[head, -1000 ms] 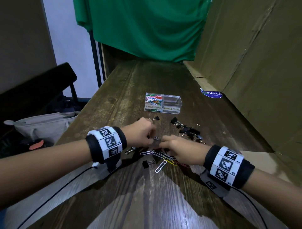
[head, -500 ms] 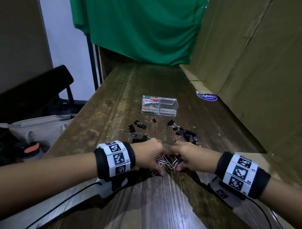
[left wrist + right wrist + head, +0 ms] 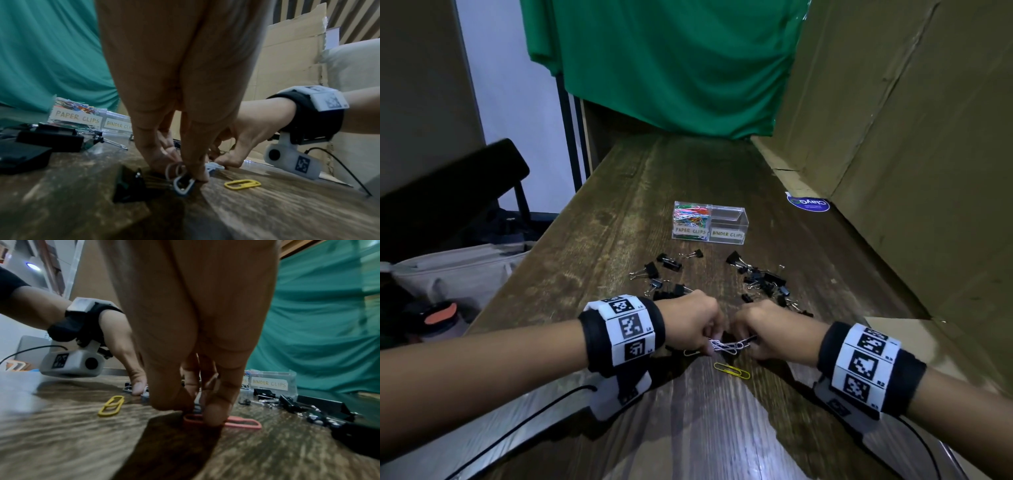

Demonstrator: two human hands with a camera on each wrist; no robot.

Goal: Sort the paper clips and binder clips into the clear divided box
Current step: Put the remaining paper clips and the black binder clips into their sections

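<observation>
The clear divided box (image 3: 726, 224) stands mid-table; its left cell, labelled PAPER CLIPS, is full of coloured clips, and the right cell, labelled BINDER CLIPS, looks empty. My left hand (image 3: 709, 345) and right hand (image 3: 752, 343) meet fingertip to fingertip near the table's front. Each pinches an end of a small bunch of paper clips (image 3: 727, 346). In the left wrist view my left hand (image 3: 185, 172) grips white and blue clips (image 3: 182, 181). In the right wrist view my right hand (image 3: 202, 409) also presses on a pink clip (image 3: 243, 422). A yellow paper clip (image 3: 732, 370) lies loose just in front.
Black binder clips lie in two scatters between the hands and the box, one on the left (image 3: 666, 270) and one on the right (image 3: 765, 282). A cardboard wall (image 3: 893, 137) lines the right side and a green cloth (image 3: 671, 61) hangs at the back. A chair (image 3: 448, 192) and bag sit off the left edge.
Both hands drew back toward me and raked the spread paper clips into a bunch now pinched between them. The yellow clip now lies alone in front of them.
</observation>
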